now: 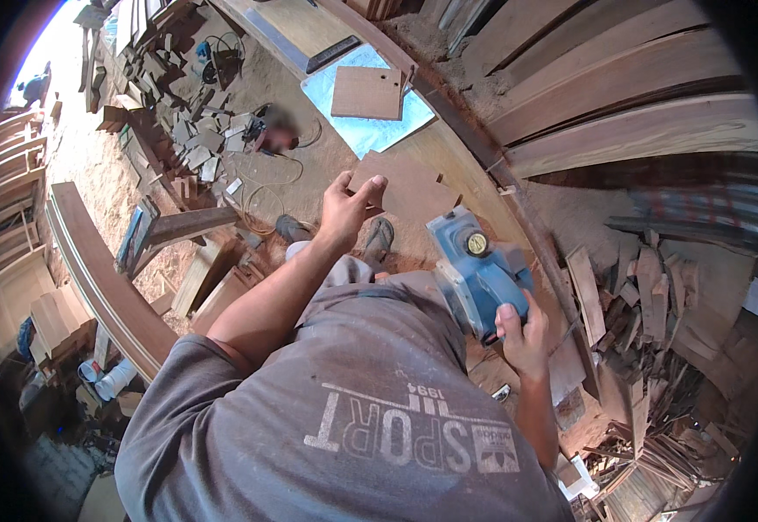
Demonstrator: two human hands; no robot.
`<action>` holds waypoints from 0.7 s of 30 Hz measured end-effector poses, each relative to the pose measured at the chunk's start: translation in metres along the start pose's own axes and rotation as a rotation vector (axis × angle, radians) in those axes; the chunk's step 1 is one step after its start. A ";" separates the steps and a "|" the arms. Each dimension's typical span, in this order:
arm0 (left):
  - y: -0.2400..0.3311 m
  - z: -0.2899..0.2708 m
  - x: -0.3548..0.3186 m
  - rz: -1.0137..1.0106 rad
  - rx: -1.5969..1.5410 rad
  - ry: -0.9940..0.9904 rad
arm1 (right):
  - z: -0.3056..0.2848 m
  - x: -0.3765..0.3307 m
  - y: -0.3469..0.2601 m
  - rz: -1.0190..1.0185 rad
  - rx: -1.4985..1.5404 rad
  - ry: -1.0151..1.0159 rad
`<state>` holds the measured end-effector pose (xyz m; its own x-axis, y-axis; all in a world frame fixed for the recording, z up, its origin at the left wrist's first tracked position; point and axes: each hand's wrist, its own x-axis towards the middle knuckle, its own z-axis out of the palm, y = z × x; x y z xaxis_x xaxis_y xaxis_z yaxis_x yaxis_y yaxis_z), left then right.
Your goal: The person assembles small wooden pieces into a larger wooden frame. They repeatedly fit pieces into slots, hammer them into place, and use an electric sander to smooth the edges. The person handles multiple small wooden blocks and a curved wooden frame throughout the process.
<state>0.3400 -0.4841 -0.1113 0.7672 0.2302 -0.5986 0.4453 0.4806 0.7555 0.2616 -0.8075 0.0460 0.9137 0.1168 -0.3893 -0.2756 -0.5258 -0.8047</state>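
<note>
My left hand (353,207) grips the edge of a flat brown wooden board (414,190), its thumb on top. My right hand (525,337) is wrapped round the rear handle of a blue electric planer (473,277), which is tilted beside the board, close to the workbench (459,165). Farther along the bench, a squarish wooden piece (365,94) with small dark holes rests on a pale blue-white sheet (327,94). A dark flat bar (333,54) lies just beyond the sheet. The planer's underside is hidden.
Long planks (640,139) are stacked at the right, with scrap wood (653,287) below them. Offcuts (205,139) and a power tool (270,130) with a cord lie on the floor at the left. A long curved-looking board (100,270) stands near my left arm.
</note>
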 end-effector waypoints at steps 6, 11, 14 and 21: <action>0.005 -0.006 0.010 0.060 0.110 -0.103 | 0.007 0.036 -0.006 0.025 0.044 -0.085; 0.003 -0.013 0.016 0.020 0.190 -0.144 | 0.012 0.061 -0.022 -0.019 -0.024 -0.096; 0.004 -0.011 0.013 0.020 0.134 -0.132 | 0.012 0.074 -0.029 -0.027 -0.039 -0.126; 0.002 -0.013 0.018 0.020 0.171 -0.133 | 0.027 0.103 -0.043 0.026 -0.004 -0.157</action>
<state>0.3489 -0.4681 -0.1245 0.8260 0.1188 -0.5510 0.4922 0.3242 0.8078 0.3594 -0.7498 0.0284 0.8484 0.2329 -0.4754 -0.2971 -0.5337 -0.7917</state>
